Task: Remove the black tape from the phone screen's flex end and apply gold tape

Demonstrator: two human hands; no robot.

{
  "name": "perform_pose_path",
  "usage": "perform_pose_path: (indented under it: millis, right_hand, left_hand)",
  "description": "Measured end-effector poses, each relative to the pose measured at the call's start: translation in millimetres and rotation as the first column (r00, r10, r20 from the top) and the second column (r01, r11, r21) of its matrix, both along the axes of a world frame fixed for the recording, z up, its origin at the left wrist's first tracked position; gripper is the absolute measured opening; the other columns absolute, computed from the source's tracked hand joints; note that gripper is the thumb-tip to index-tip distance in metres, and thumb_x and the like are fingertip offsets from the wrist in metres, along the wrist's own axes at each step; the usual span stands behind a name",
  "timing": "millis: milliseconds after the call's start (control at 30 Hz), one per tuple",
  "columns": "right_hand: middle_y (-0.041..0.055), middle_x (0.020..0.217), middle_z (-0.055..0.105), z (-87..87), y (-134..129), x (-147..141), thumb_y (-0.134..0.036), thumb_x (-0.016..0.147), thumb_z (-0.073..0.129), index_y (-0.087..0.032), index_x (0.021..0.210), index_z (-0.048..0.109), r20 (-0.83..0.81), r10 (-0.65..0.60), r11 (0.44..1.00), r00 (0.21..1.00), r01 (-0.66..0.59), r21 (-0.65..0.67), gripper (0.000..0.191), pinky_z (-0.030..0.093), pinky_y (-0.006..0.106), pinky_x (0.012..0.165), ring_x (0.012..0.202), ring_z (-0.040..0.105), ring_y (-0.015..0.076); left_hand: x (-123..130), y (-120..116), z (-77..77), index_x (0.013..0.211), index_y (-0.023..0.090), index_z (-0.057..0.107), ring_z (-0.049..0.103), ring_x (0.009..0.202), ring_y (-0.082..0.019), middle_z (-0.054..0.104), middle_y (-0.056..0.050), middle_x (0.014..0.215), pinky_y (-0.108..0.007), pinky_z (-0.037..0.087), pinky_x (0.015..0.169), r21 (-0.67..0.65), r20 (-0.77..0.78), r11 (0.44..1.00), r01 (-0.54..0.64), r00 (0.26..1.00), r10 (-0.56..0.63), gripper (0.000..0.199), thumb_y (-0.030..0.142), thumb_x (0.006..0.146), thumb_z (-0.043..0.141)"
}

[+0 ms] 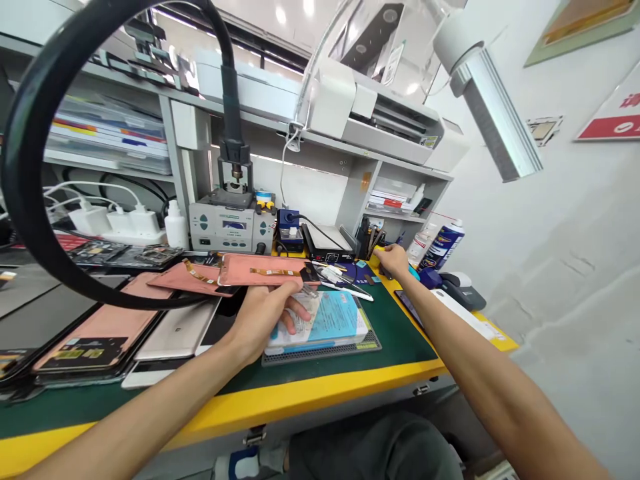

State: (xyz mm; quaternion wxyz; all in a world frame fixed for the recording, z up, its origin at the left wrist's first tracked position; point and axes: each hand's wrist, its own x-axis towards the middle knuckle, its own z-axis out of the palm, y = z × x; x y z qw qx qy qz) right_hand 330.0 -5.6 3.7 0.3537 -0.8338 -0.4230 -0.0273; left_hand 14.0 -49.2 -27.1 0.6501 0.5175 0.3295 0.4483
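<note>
My left hand sits at the middle of the green bench mat, its fingers on the near corner of a blue-and-white packet in clear plastic. Just beyond the fingers lies a pink-backed phone display panel with a gold flex cable, and a second pink panel lies to its left. My right hand reaches to the far right of the bench, fingers curled down beside a black tool holder. Whatever lies beneath those fingers is hidden.
Several phone screens are stacked at the left. Behind stand a hot-air rework station, a soldering station and spray cans. A black flexible lamp arm curves across the left foreground, and a yellow edge borders the bench.
</note>
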Motion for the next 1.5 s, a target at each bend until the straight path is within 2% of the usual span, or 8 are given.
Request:
perform_pose_path:
  millis: [100, 200, 333, 467, 633, 967, 1133, 1500]
  right_hand:
    - [0.0104, 0.128, 0.063, 2.6, -11, -6, -0.036, 0.098, 0.063, -0.017, 0.127, 0.061, 0.06, 0.083, 0.997, 0.995, -0.082, -0.014, 0.035, 0.057, 0.045, 0.091, 0.108, 0.065, 0.0242]
    - [0.0091, 0.12, 0.066, 4.8, -35, -24, -0.036, 0.098, 0.063, -0.016, 0.124, 0.062, 0.133, 0.272, 0.962, 0.953, -0.269, -0.046, 0.032, 0.058, 0.042, 0.087, 0.101, 0.067, 0.0218]
    - [0.0041, 0.098, 0.07, 12.1, -82, -57, -0.029, 0.091, 0.068, -0.015, 0.109, 0.062, 0.211, 0.545, 0.838, 0.811, -0.523, -0.154, 0.024, 0.055, 0.033, 0.084, 0.089, 0.067, 0.0173]
    - [0.0035, 0.095, 0.072, 25.6, -110, -85, -0.029, 0.082, 0.07, -0.019, 0.103, 0.063, 0.303, 0.667, 0.745, 0.68, -0.604, -0.285, 0.023, 0.05, 0.03, 0.08, 0.087, 0.066, 0.0194]
    - [0.0077, 0.096, 0.072, 42.3, -113, -105, -0.028, 0.082, 0.063, -0.017, 0.106, 0.067, 0.437, 0.719, 0.695, 0.54, -0.558, -0.454, 0.027, 0.044, 0.031, 0.073, 0.085, 0.066, 0.0239]
    - [0.0093, 0.095, 0.068, 59.6, -116, -120, -0.025, 0.086, 0.058, -0.015, 0.107, 0.069, 0.617, 0.715, 0.698, 0.328, -0.381, -0.606, 0.026, 0.036, 0.033, 0.068, 0.083, 0.066, 0.0268]
    - [0.0092, 0.096, 0.067, 63.0, -116, -124, -0.025, 0.088, 0.058, -0.015, 0.106, 0.068, 0.653, 0.707, 0.705, 0.271, -0.332, -0.627, 0.022, 0.037, 0.034, 0.07, 0.085, 0.066, 0.0265]
    - [0.0089, 0.096, 0.066, 65.0, -113, -128, -0.027, 0.091, 0.06, -0.015, 0.105, 0.067, 0.677, 0.704, 0.708, 0.214, -0.278, -0.649, 0.02, 0.039, 0.034, 0.072, 0.083, 0.066, 0.0258]
  left_hand:
    - [-1, 2, -0.3, 0.083, 0.011, 0.066, 0.062, 0.048, -0.017, 0.068, -0.007, 0.058, -0.023, 0.041, 0.038, -0.013, 0.027, 1.0, 0.01, 1.0, -0.01, 0.023, 0.034, 0.08, 0.068]
    - [-2, 4, -0.8, 0.081, 0.011, 0.067, 0.065, 0.053, -0.018, 0.07, -0.008, 0.064, -0.023, 0.042, 0.038, -0.025, 0.058, 0.999, 0.03, 0.998, -0.029, 0.021, 0.032, 0.08, 0.067]
    - [-5, 6, -0.3, 0.081, 0.008, 0.07, 0.061, 0.047, -0.015, 0.071, -0.01, 0.062, -0.023, 0.043, 0.039, -0.045, 0.064, 0.996, 0.08, 0.995, -0.077, 0.023, 0.031, 0.082, 0.065]
    - [-6, 5, 2.1, 0.081, 0.008, 0.071, 0.059, 0.045, -0.015, 0.071, -0.011, 0.06, -0.023, 0.043, 0.04, -0.049, 0.048, 0.993, 0.11, 0.993, -0.107, 0.024, 0.031, 0.081, 0.065]
    - [-8, 5, 3.6, 0.086, 0.007, 0.071, 0.055, 0.04, -0.014, 0.068, -0.01, 0.054, -0.022, 0.043, 0.039, -0.033, 0.017, 0.987, 0.155, 0.988, -0.154, 0.025, 0.03, 0.082, 0.062]
    - [-7, 12, -4.5, 0.086, 0.005, 0.076, 0.06, 0.046, -0.015, 0.069, -0.01, 0.056, -0.021, 0.046, 0.04, 0.008, 0.013, 0.979, 0.203, 0.979, -0.203, 0.029, 0.03, 0.084, 0.061]
    - [-7, 13, -6.0, 0.089, 0.005, 0.076, 0.064, 0.053, -0.017, 0.074, -0.012, 0.069, -0.022, 0.047, 0.04, 0.018, 0.021, 0.979, 0.203, 0.979, -0.204, 0.03, 0.03, 0.082, 0.063]
    - [-7, 12, -5.2, 0.09, 0.004, 0.077, 0.059, 0.046, -0.016, 0.068, -0.009, 0.054, -0.022, 0.046, 0.039, 0.014, 0.012, 0.978, 0.208, 0.978, -0.208, 0.031, 0.03, 0.083, 0.061]
